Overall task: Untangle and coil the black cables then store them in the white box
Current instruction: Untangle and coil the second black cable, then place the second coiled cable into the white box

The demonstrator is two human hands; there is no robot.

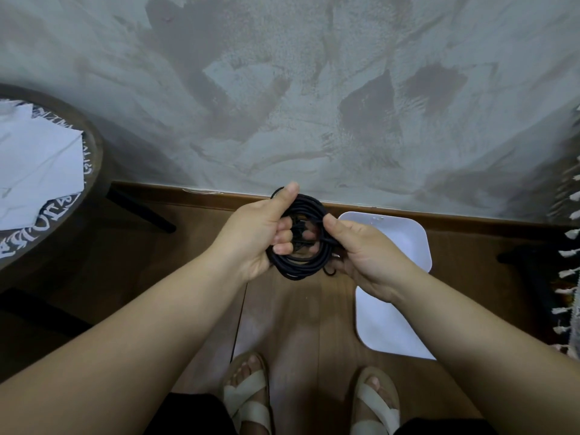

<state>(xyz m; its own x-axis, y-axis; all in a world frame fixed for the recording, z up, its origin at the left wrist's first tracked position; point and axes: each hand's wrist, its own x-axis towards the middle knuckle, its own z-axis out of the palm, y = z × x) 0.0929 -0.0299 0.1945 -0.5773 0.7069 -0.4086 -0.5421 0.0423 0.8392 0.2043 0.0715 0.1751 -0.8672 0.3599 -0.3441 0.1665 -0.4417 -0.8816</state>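
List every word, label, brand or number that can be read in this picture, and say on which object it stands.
Nothing can be read with certainty.
On the round table: white ornamental lettering around its dark top, too stylised and blurred to read, partly covered by white papers.
On the white box: no text visible.
On the black cable coil: no label visible.

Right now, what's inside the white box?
Only its plain white bottom shows in the white box; the right hand, gripping the black cable coil, and its forearm hide the middle.
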